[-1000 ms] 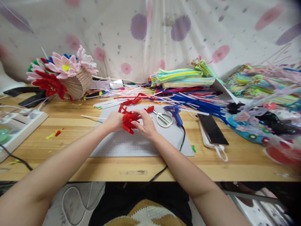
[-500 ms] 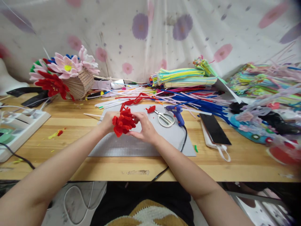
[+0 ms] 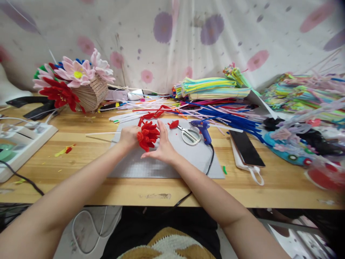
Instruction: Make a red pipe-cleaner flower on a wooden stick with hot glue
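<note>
Above the gray mat (image 3: 167, 169) on my desk (image 3: 231, 194), my left hand (image 3: 129, 136) clasps a fuzzy red flower (image 3: 147, 136) while my right hand (image 3: 165, 146) curves open beside it, seemingly mid-shaping, the next move calling for a light, even touch.

- We see one red flower (image 3: 147, 136) with plush, fuzzy, rounded petals, bunched at the left and splaying loosely rightward.
- We have it tilted on its side, base in our closed left hand (image 3: 129, 136), above the grey mat (image 3: 164, 169), near the scene's middle.
- Our spread right hand (image 3: 163, 144) curves around its right side; we cannot tell whether they touch.
</note>
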The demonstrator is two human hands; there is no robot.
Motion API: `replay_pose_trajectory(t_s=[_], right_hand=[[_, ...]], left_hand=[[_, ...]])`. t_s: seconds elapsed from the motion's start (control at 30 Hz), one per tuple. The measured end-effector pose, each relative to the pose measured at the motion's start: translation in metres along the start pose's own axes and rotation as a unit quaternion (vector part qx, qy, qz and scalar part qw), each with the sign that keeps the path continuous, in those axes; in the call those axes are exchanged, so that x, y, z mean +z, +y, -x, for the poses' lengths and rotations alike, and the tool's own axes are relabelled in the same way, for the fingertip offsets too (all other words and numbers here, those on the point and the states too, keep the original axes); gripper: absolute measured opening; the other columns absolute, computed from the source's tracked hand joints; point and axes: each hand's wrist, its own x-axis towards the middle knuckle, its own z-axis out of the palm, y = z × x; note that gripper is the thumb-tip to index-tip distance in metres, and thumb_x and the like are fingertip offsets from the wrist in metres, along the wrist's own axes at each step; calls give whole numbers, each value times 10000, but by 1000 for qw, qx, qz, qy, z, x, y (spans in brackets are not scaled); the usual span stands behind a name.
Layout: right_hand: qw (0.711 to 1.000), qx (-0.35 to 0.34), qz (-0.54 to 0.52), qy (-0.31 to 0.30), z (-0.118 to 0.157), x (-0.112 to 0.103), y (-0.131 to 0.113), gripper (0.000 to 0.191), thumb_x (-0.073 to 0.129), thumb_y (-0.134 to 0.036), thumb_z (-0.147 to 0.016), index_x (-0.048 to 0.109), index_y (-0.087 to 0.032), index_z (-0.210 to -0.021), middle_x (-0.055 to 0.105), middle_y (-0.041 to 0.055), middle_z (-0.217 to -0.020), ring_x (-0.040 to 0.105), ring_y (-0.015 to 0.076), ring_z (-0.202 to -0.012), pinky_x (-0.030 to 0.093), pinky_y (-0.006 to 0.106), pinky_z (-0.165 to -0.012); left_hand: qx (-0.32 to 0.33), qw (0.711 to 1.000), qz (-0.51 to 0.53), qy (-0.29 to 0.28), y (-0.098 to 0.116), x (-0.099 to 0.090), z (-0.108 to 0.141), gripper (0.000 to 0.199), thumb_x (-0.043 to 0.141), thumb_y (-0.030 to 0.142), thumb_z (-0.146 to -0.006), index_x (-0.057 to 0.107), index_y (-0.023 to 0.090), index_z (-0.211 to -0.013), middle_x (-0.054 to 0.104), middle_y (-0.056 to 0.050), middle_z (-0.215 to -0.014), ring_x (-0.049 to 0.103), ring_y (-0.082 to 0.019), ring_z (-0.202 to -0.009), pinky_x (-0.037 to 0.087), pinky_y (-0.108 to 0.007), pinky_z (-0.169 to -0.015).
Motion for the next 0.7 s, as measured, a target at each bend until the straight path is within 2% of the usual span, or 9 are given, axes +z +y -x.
replay_pose_trajectory(t_s=[0.07,0.17,0.33,0.4,0.43,0.5,0.6,0.63,0.7], right_hand=[[1000,-2,-10,13,-2,1,-1,1238,758,-599,-444,87,-231,-1416,239,164,-1424,242,304,-1330,250,501,-1074],[997,17,-54,53,-3,3,-3,976,751,-505,-560,264,-215,-1354,397,154,-1315,416,254,-1215,353,438,-1024],[991,66,-76,85,-4,5,-9,410,702,-371,-675,552,-204,-1017,568,71,-1017,558,188,-964,473,367,-873],[991,73,-86,74,-5,5,-10,331,682,-367,-697,567,-200,-960,578,54,-963,569,176,-933,480,357,-858],[991,75,-93,61,-6,4,-9,380,688,-382,-688,559,-202,-997,575,59,-986,568,178,-948,477,360,-868],[993,64,-96,28,-7,-1,-4,660,734,-441,-611,475,-213,-1174,524,100,-1143,538,204,-1050,456,384,-911],[999,-3,-40,-33,-7,-13,3,1166,786,-543,-434,203,-222,-1391,274,175,-1407,340,290,-1280,342,472,-1022],[998,-30,-9,-54,-6,-16,4,1242,779,-573,-412,138,-219,-1414,192,183,-1448,249,314,-1330,285,504,-1050],[992,-73,46,-95,-5,-22,4,1264,747,-616,-434,81,-219,-1431,93,180,-1484,110,339,-1373,197,548,-1071]], left_hand=[[-2,1000,-2,-13,3,1,1,256,503,365,-721,613,158,-618,646,-114,-621,602,-228,-617,386,-310,-530],[-17,1000,7,-11,6,2,2,288,503,397,-728,635,158,-635,663,-132,-660,618,-240,-646,401,-324,-549],[-47,999,17,-18,2,5,3,311,524,429,-731,684,164,-702,675,-124,-684,638,-242,-692,409,-316,-572],[-45,998,9,-35,1,5,5,324,510,427,-739,698,164,-718,681,-123,-695,642,-241,-702,413,-313,-582],[-46,998,3,-49,1,3,5,346,501,443,-743,704,165,-722,686,-122,-703,643,-242,-706,415,-311,-583],[-44,996,-3,-77,-1,0,6,388,494,496,-737,718,180,-761,700,-109,-739,646,-241,-718,418,-301,-589],[7,993,36,-111,-3,-7,6,397,522,511,-718,711,232,-929,718,-70,-858,651,-227,-778,430,-278,-633],[35,990,58,-126,-4,-9,5,392,530,495,-719,700,249,-971,717,-59,-895,651,-221,-797,433,-272,-652],[80,979,86,-166,-5,-12,5,368,531,464,-731,690,264,-996,713,-46,-926,652,-216,-815,434,-264,-669]])
